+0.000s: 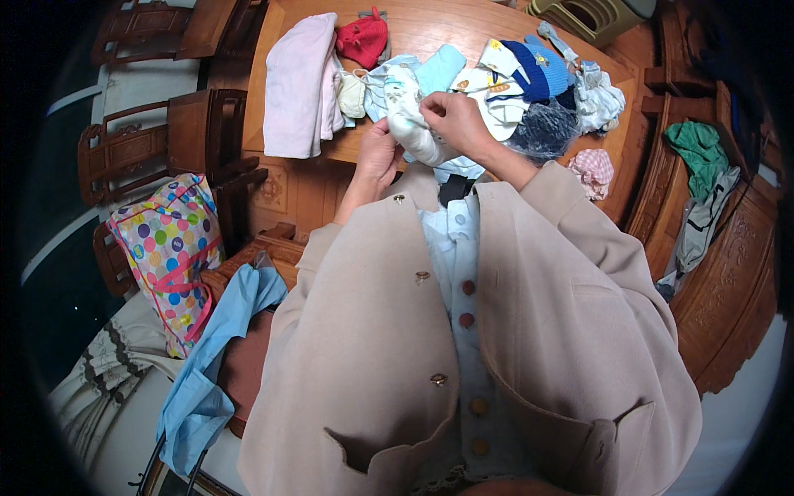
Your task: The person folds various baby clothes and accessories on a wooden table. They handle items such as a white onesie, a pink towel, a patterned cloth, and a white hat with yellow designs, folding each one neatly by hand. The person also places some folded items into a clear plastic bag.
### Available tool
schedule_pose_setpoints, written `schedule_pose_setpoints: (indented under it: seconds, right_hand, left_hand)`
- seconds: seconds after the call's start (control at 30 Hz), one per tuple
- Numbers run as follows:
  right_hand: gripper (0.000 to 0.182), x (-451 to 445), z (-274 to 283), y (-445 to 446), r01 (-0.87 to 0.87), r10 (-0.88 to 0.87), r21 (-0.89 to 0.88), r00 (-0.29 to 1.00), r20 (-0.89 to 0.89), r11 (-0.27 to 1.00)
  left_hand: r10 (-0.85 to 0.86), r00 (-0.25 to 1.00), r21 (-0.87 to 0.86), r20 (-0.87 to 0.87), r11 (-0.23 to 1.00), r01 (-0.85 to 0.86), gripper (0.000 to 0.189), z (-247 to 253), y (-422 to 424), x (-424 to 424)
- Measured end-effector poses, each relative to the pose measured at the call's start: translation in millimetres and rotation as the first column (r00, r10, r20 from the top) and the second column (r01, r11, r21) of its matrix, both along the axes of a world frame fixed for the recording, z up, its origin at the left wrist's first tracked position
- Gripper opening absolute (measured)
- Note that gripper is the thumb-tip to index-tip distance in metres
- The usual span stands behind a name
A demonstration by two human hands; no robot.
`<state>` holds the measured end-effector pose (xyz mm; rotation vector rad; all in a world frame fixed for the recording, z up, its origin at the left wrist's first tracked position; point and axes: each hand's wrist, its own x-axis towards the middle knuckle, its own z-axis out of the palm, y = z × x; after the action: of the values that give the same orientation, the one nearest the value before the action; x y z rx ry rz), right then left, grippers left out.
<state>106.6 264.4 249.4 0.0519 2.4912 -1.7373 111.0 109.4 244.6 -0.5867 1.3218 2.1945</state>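
Note:
Between my two hands is a white, softly bunched fabric item (406, 118) with a small print, held above the near edge of a wooden table (298, 12). My left hand (379, 154) grips its lower left side. At its right edge, my right hand (456, 121) pinches it between thumb and fingers. Just behind it lie a folded light-blue cloth (443, 67) and some pale blue fabric (375, 93). A cream knitted piece (352, 96) is to the left. White printed baby clothes (496, 111) spread out to the right.
On the table are a folded pink blanket (298, 93), a red knit hat (366, 40), a blue knit hat (539, 71), a dark plastic-wrapped bundle (539, 127) and pink checked fabric (592, 172). A polka-dot bag (173, 248) and carved chairs (133, 139) stand left.

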Motion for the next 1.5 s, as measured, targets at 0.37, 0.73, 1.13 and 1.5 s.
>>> schedule_pose_setpoints:
  seconds: [0.37, 0.73, 1.13, 1.5]
  right_hand:
    - [0.017, 3, 5, 1, -0.122, 0.134, 0.165, 0.989, -0.066, 0.979]
    - [0.016, -2, 12, 12, -0.106, 0.107, 0.116, 0.994, 0.0, 0.988]
    - [0.015, -6, 12, 26, -0.041, 0.051, -0.105, 0.994, 0.098, 0.994]
    - [0.02, -10, -8, 17, 0.006, 0.045, -0.337, 0.988, 0.145, 0.941]
  left_hand:
    - [-0.089, 0.98, -0.214, -0.178, 0.976, 0.05, 0.017, -1, 3, -3]
    - [0.045, 0.979, -0.204, -0.2, 0.975, -0.087, 0.008, -8, -4, -4]
    - [0.205, 0.97, -0.242, -0.127, 0.942, -0.231, 0.011, -21, -35, -18]
    - [-0.045, 0.989, -0.053, -0.14, 0.998, 0.038, 0.031, -4, 1, 0]
